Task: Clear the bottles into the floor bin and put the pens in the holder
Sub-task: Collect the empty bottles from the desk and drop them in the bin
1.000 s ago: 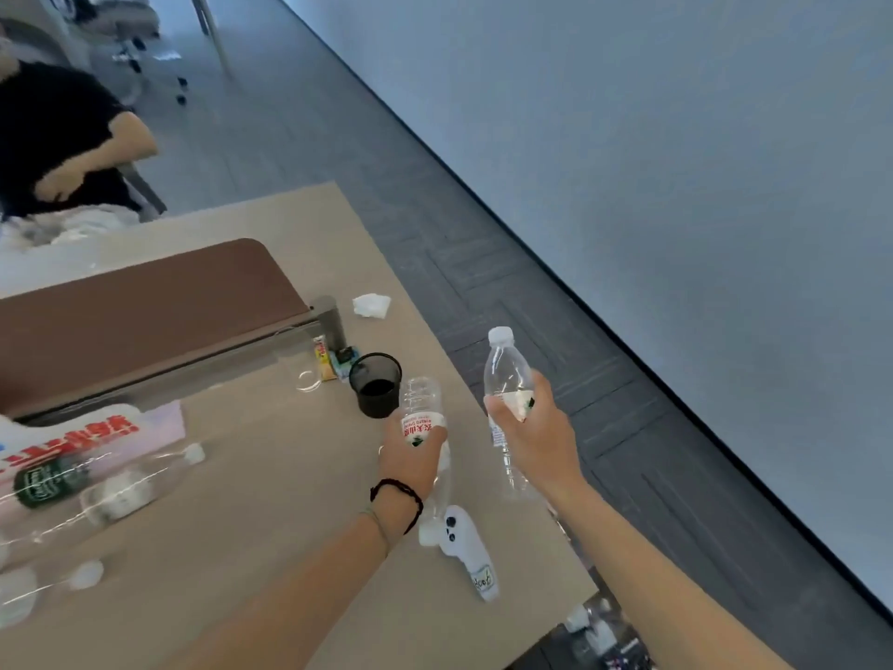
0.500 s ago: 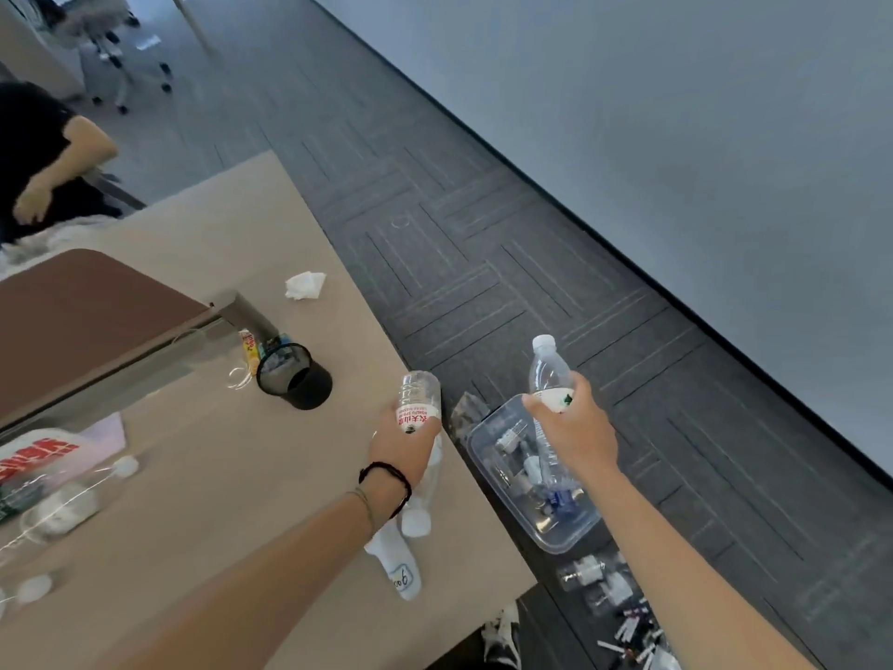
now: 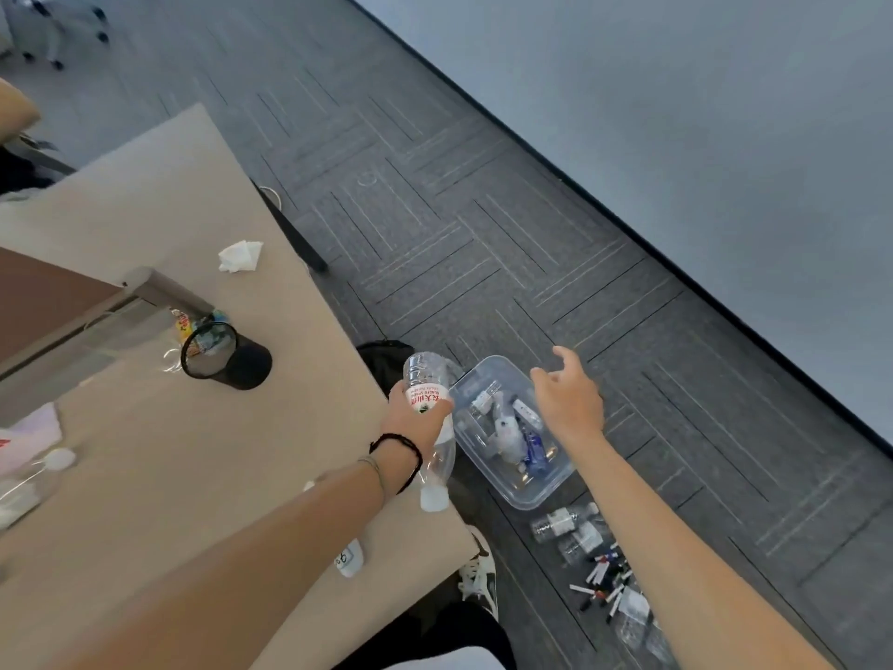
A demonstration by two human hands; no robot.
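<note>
— Left hand (image 3: pixel 419 418) is gripping a clear bottle (image 3: pixel 431 427) around its red-and-white label, fingers curled round it, at the lower centre of the frame. What is the other one doing?

— Right hand (image 3: pixel 570 396) is hanging spread and holding nothing, fingers loosely extended, just right of centre, above the floor bin (image 3: pixel 541 490).

— How is the bottle sitting?

— It is pointing cap-down, its white cap toward the bottom of the frame, its clear base lifted toward the middle. It is hovering past the right edge of the bench (image 3: pixel 203 456), just left of the bin.

— And the bin?

— It is a clear plastic tub lying on the grey carpet at centre, already holding several bottles. More bottles and pens (image 3: pixel 604 580) are lying on the floor toward the lower right.

— The holder?

— Black mesh holder (image 3: pixel 224 355) is standing on the bench at left of centre, well apart from both hands.
</note>
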